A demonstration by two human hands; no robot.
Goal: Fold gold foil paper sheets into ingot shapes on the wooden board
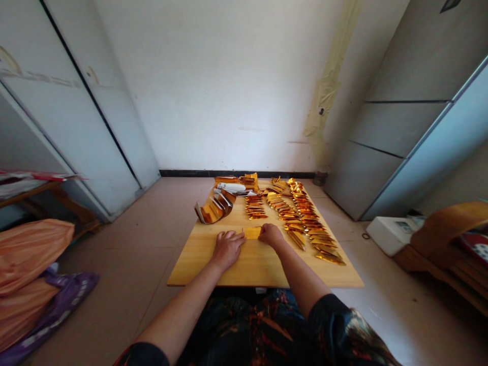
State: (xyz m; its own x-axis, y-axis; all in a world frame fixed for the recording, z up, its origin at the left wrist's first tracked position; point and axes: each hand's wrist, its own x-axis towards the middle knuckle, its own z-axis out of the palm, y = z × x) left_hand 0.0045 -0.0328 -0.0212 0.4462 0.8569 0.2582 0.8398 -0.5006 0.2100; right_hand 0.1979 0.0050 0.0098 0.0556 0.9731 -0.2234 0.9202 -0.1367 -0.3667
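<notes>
A small sheet of gold foil paper (pixel 252 233) lies flat on the wooden board (pixel 194 269) between my hands. My left hand (pixel 229 247) rests on the board at the sheet's left end, fingers spread and pointing right. At the right end my right hand (pixel 270 234) is closed, thumb and fingers pinching the paper's edge. Just beyond the sheet stands a short row of folded gold paper pieces (pixel 255 207). Longer rows of folded gold pieces (pixel 305 208) run along the board's right side. Curved gold-and-white sheets (pixel 217 208) stand at the far left.
A white wrapped roll (pixel 232 187) and stacked gold paper (pixel 248 180) lie at the board's far edge. A grey refrigerator (pixel 381 152) and a white box (pixel 392 234) are on the right. Orange and purple bags (pixel 34 264) sit on the left, near pale cabinets (pixel 84 112).
</notes>
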